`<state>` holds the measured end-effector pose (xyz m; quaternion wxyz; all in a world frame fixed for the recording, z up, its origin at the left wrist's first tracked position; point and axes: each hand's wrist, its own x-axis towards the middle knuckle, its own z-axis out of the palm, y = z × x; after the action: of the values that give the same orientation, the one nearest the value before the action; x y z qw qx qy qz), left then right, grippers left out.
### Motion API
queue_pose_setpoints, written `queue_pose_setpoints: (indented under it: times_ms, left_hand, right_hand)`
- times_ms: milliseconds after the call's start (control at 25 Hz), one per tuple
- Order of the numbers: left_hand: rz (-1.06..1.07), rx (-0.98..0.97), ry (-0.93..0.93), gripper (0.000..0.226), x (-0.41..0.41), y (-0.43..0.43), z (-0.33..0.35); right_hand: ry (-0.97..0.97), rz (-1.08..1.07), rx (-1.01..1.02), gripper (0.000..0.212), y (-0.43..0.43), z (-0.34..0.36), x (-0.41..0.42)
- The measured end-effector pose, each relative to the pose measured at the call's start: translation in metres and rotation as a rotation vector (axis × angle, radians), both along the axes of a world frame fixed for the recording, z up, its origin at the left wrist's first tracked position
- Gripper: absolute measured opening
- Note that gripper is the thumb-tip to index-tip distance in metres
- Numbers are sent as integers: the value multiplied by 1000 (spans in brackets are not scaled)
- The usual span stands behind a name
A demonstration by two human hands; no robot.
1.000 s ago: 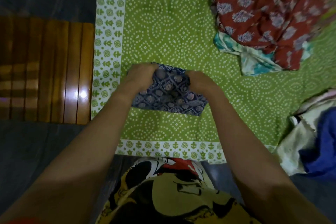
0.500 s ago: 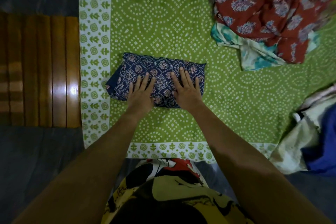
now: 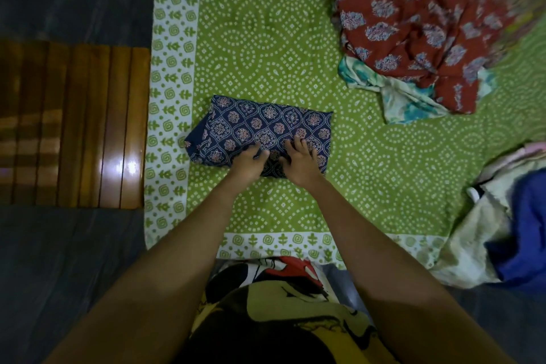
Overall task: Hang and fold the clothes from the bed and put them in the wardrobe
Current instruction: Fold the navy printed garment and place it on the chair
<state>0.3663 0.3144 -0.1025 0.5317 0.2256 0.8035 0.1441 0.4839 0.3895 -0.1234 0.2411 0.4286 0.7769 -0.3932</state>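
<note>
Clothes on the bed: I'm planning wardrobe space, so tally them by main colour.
Navy printed garment: 1
Red printed garment: 1
Teal-and-white garment: 1
Cream garment: 1
Blue garment: 1
Total: 5; blurred edges may hide more.

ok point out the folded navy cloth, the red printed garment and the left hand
folded navy cloth point(image 3: 266, 124): head view, middle of its patterned top
red printed garment point(image 3: 413, 23): head view, centre of the crumpled fabric
left hand point(image 3: 246, 164): head view, back of the hand

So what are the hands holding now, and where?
The left hand and the right hand both grip the folded navy cloth at its near edge.
</note>
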Motion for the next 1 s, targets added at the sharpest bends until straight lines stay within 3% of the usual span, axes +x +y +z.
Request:
queue_pose_setpoints:
  times_ms: [80, 200, 400, 720, 1000]
  left_hand:
    - [322, 101, -157, 52, 11, -6, 23]
    - [487, 190, -227, 55, 24, -16, 53]
    - [653, 331, -375, 55, 54, -40, 104]
    - [805, 466, -397, 51, 92, -56, 122]
    - [1066, 337, -424, 48, 82, -38, 78]
  right_hand:
    - [138, -312, -229, 57, -7, 24, 3]
    - [254, -722, -463, 66, -15, 58, 12]
    - [537, -994, -668, 65, -42, 101, 47]
    - [643, -1000, -659, 64, -59, 123, 79]
    - [431, -814, -485, 52, -28, 76, 57]
